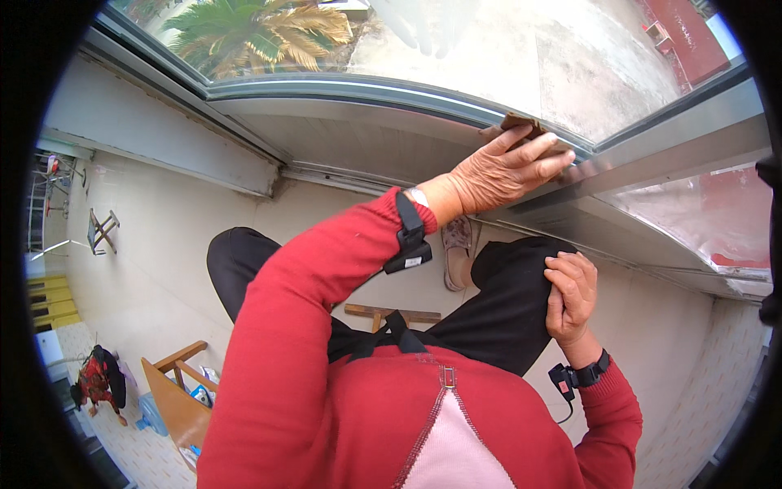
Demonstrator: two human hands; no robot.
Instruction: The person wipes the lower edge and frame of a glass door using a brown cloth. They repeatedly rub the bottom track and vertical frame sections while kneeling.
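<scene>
My left hand (pixel 507 168) reaches across to the lower right corner of a window pane, its fingers pressing a folded brown cloth (pixel 524 125) against the metal window frame (pixel 391 98). The cloth lies partly hidden under the fingers. The glass pane (pixel 464 73) rises beyond the frame, with a faint reflection near the top. Bent over the black trouser knee, my right hand (pixel 572 293) rests with loosely curled fingers and holds nothing. Both wrists bear black straps with small devices.
Between my legs shows a wooden stool (pixel 391 313). A wooden chair (pixel 177 397) with packets and a blue water bottle (pixel 153 414) stand at the lower left. Farther off are a folding stool (pixel 102 231) and another person crouching. A wall end (pixel 266 177) juts in at the left.
</scene>
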